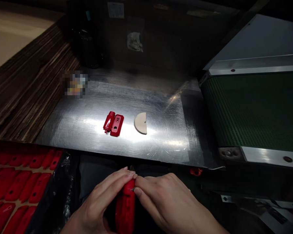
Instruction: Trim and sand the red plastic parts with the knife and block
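Note:
Low in the view, in front of the metal table, my left hand (101,200) and my right hand (166,200) both grip a red plastic part (125,208). Their fingertips meet at its upper end. On the shiny metal table (88,107) lies a small red hinged piece (113,123), opened flat. Just right of it rests a beige half-disc (141,123). Both lie apart from my hands.
A tray (19,185) with several red plastic parts sits at lower left. A green conveyor belt (254,107) runs along the right. Stacked brown cardboard (26,84) borders the table's left. A small red bit (196,171) lies under the table's edge.

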Motion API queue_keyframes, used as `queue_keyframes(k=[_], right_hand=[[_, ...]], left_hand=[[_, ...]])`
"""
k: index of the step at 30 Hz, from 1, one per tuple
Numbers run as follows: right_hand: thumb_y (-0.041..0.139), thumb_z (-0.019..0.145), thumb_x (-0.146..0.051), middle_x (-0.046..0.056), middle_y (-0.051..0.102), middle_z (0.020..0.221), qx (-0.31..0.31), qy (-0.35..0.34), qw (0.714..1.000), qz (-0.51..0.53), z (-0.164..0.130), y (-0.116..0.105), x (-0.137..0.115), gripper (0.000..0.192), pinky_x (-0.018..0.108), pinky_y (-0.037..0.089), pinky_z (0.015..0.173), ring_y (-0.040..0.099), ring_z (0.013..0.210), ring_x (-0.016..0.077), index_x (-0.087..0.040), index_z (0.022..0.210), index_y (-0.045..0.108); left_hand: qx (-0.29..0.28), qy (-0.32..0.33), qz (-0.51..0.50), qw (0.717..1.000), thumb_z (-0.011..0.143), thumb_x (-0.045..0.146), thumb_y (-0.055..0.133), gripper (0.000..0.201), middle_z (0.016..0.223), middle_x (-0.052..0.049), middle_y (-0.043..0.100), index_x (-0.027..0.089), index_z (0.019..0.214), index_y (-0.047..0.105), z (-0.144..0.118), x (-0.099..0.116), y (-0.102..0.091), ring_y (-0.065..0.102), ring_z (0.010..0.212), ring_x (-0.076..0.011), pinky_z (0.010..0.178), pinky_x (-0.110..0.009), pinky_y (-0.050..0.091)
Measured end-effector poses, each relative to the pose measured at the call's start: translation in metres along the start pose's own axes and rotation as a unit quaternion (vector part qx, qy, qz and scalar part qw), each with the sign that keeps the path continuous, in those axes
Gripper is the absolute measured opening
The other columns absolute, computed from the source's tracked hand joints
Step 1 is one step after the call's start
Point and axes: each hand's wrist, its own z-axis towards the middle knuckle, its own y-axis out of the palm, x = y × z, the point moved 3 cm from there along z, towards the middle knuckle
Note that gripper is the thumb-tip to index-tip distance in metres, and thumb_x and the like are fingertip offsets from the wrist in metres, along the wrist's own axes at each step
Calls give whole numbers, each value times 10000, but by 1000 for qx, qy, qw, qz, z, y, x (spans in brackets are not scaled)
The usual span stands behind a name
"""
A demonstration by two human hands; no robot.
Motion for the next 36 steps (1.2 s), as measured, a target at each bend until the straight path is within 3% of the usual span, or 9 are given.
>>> queue_keyframes(k=[12, 18, 22, 28, 32, 36], right_hand=[[416, 1148, -324, -42, 734, 865, -8, 1, 1000, 18, 0, -6, 0, 252, 284, 340, 615, 650, 664, 150, -245, 945, 543], [414, 1150, -344, -42, 729, 838, -1, -6, 1000, 17, 0, -4, 0, 259, 301, 318, 601, 640, 640, 157, -247, 940, 532], [399, 1157, -357, -46, 719, 838, 6, -7, 1000, 21, 0, -5, -1, 270, 314, 292, 592, 629, 638, 160, -253, 946, 530], [394, 1175, -353, -76, 662, 873, 30, -28, 991, 125, -2, -7, 4, 277, 294, 330, 664, 577, 698, 124, -261, 952, 529], [341, 1190, -437, -54, 594, 848, 83, -5, 976, 202, 0, -3, 11, 393, 305, 329, 666, 533, 706, 128, -239, 903, 523], [389, 1184, -443, -51, 620, 886, 116, 17, 961, 251, 0, 2, 16, 356, 294, 369, 707, 576, 767, 128, -241, 960, 578]], left_hand=[[20, 25, 8, 999, 807, 552, 905, 1077, 1502, -240, 652, 73, 1629, 400, 8, 2, -4, 615, 1436, -360, 1234, -420, 508], [9, 9, -2, 1000, 735, 515, 963, 1162, 1500, -240, 658, 131, 1662, 376, 7, 1, -4, 647, 1389, -410, 1183, -496, 557], [6, 8, -10, 1000, 744, 518, 956, 1146, 1518, -234, 645, 135, 1660, 383, 7, 1, -3, 643, 1397, -402, 1196, -480, 545], [3, 11, -35, 999, 786, 470, 940, 1100, 1536, -232, 626, 117, 1660, 372, 9, 1, -5, 584, 1460, -393, 1254, -468, 484], [2, 1, -39, 999, 787, 484, 935, 1088, 1525, -227, 631, 127, 1652, 380, 10, 2, -8, 588, 1453, -391, 1260, -485, 479], [-2, -12, -29, 1000, 765, 444, 952, 1101, 1533, -225, 623, 124, 1650, 380, 9, 0, -9, 589, 1450, -383, 1263, -462, 474]])
